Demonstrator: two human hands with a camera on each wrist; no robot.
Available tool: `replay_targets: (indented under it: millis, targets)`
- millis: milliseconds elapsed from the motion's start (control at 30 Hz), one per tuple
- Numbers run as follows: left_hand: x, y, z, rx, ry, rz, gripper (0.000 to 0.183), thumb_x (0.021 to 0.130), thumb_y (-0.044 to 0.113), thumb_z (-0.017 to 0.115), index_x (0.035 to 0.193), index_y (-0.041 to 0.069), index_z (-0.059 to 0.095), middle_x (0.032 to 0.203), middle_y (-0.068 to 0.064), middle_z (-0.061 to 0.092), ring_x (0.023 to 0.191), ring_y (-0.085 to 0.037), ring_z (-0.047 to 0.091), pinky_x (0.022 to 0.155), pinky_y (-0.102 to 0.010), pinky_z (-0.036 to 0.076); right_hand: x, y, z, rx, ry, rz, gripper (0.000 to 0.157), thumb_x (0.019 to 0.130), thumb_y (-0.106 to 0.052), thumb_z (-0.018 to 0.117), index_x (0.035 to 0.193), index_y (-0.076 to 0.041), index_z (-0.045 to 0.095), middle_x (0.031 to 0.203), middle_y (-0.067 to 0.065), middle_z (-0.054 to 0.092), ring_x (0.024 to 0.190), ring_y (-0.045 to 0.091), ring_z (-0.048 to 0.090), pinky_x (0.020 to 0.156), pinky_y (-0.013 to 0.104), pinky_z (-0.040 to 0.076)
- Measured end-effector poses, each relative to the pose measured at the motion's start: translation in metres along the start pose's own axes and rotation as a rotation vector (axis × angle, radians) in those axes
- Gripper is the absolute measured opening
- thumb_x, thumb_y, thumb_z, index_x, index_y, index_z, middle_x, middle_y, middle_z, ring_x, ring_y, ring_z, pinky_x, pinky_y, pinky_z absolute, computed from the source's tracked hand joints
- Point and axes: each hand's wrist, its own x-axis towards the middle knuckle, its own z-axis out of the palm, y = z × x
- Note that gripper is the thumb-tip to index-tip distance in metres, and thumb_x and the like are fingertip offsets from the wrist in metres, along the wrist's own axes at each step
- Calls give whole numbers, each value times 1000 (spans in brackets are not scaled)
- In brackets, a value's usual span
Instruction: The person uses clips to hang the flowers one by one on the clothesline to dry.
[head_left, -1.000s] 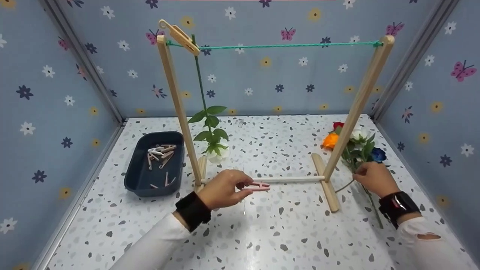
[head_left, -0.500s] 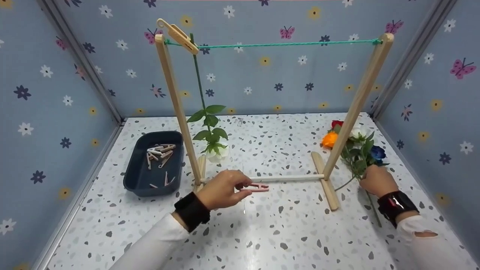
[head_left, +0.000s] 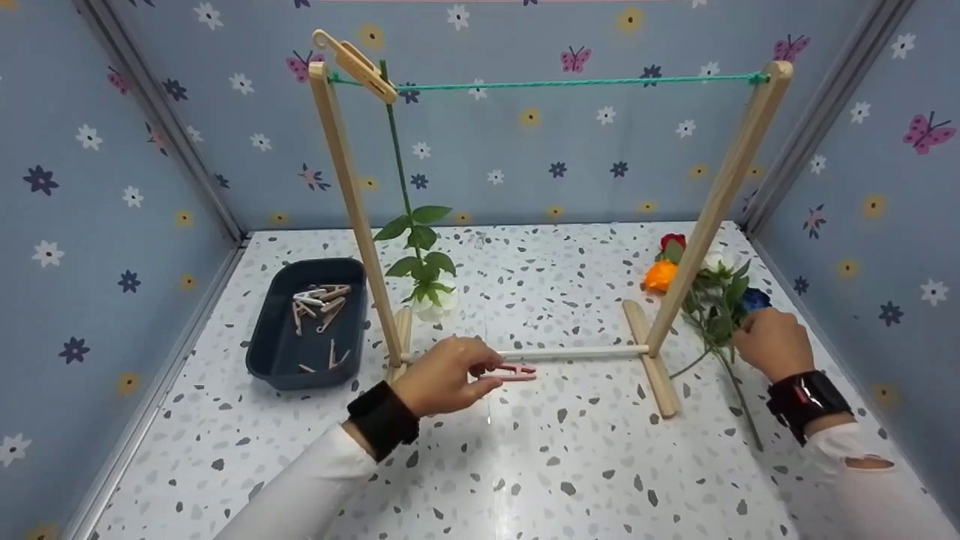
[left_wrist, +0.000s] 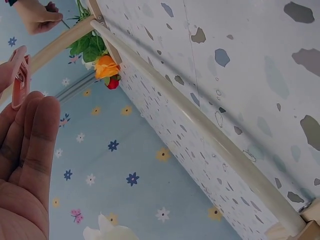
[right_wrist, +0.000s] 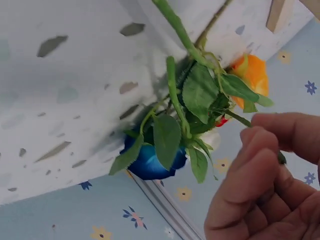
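Observation:
Near the middle of the head view, my left hand (head_left: pixel 448 376) pinches a pink clothespin (head_left: pixel 517 373) by its handle end, in front of the frame's white bottom bar. At the right, my right hand (head_left: pixel 776 345) is at a bunch of artificial flowers lying on the table. In the right wrist view its thumb and finger pinch a thin green stem (right_wrist: pixel 240 118) among the leaves. The bunch holds an orange rose (head_left: pixel 660 277), a blue rose (head_left: pixel 754 300), a red one (head_left: pixel 673 241) and a white one (head_left: pixel 720 262).
A wooden frame (head_left: pixel 720 202) with a green string (head_left: pixel 525 85) stands across the table. From the string's left end a white flower (head_left: pixel 435 306) hangs upside down, clipped by a tan clothespin (head_left: pixel 360 71). Several clothespins lie in a dark blue bin (head_left: pixel 300 375) at the left.
My right hand has moved along the bunch, up and to the right toward the blue rose. My left hand has kept its place with the pink clothespin.

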Motion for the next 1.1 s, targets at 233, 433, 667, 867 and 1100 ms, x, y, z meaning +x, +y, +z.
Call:
replay_targets:
  millis: [233,433,667,867,1100]
  targets:
    - [1,1,-3,19,-19,-29,20,97,12,80,113,1,79,97,-10,79,84,-24,72,78,-34,61,7,-11,-14,-8,184,8,34,90,-1,55,59,-12,46,50,0,37,48,19,33,52,34,23]
    - [0,1,-5,3,5,0,17,97,12,80,111,2,79,96,-9,79,83,-22,72,77,-34,61,12,-23,-26,87,385,21,16,94,-6,65,84,4,73,75,26,71,59,12,51,65,28,38]
    - [-2,0,-5,-26,40,12,15,96,9,79,108,0,79,91,-9,78,79,-23,71,73,-31,60,19,-38,-36,277,537,18,19,99,-10,66,101,6,76,78,-6,65,66,-12,47,69,13,38]
    - [-2,2,-8,-10,52,10,16,97,10,79,110,1,79,96,-9,79,83,-21,72,77,-33,62,21,-49,-40,376,590,-44,28,111,-16,58,119,10,66,95,-24,54,82,-13,53,80,12,41]
    - [-2,4,-19,-36,137,51,16,97,8,78,110,-1,77,98,-15,79,85,-25,74,78,-36,64,19,-71,-58,466,712,-158,19,115,-12,49,125,0,59,101,-29,63,78,-15,64,78,4,51]
